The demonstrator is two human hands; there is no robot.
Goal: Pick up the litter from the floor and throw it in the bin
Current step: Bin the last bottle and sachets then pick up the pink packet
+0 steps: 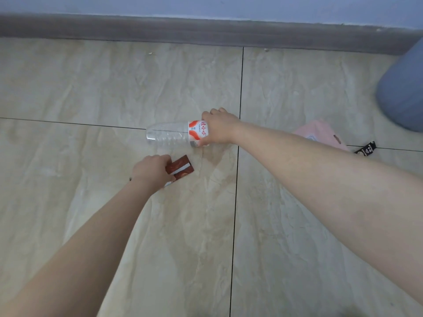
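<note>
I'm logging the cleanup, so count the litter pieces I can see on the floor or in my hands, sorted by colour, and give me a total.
Clear plastic bottle with red and white label, in the right hand: 1
Brown wrapper, in the left hand: 1
Pink piece, partly behind the right arm: 1
Black tag: 1
Total: 4

The floor was pale beige marbled tile with thin dark grout lines. A grey-brown skirting board ran along its far edge, beneath a bluish-white wall, with small specks beside it.
</note>
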